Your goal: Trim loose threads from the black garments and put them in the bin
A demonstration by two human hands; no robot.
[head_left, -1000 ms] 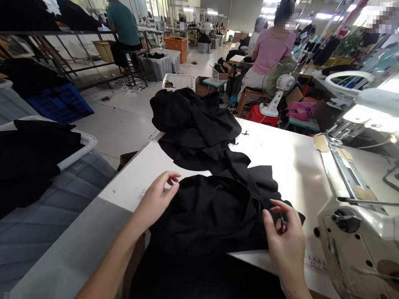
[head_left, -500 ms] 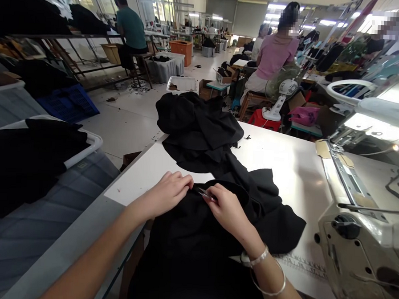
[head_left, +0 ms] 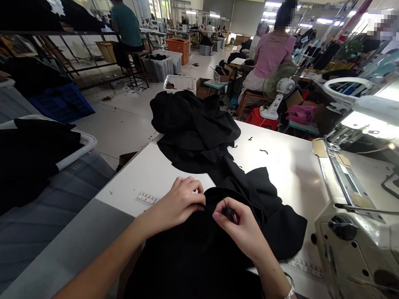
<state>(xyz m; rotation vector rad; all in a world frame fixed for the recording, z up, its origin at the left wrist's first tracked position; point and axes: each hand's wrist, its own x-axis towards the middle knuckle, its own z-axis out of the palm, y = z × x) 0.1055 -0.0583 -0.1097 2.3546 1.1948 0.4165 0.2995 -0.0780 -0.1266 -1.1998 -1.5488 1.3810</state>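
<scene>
A black garment [head_left: 214,253] lies across the white sewing table [head_left: 285,163] and runs down toward me. My left hand [head_left: 179,204] pinches its upper edge with curled fingers. Close beside it, my right hand [head_left: 240,229] is closed on a small metal thread snip [head_left: 229,211] whose tip sits at the same fabric edge. A silver bracelet circles my right wrist. More black fabric [head_left: 194,122] is heaped at the table's far left corner.
A white sewing machine [head_left: 358,238] with a lit lamp stands at the right. A white bin holding black cloth [head_left: 28,154] sits at my left. People sit on stools at other tables beyond, with a fan [head_left: 279,89] and crates on the floor.
My right hand came from the garment's right edge to meet my left at its upper edge. My left hand closed onto the fabric. Both hands have since shifted slightly toward me.
</scene>
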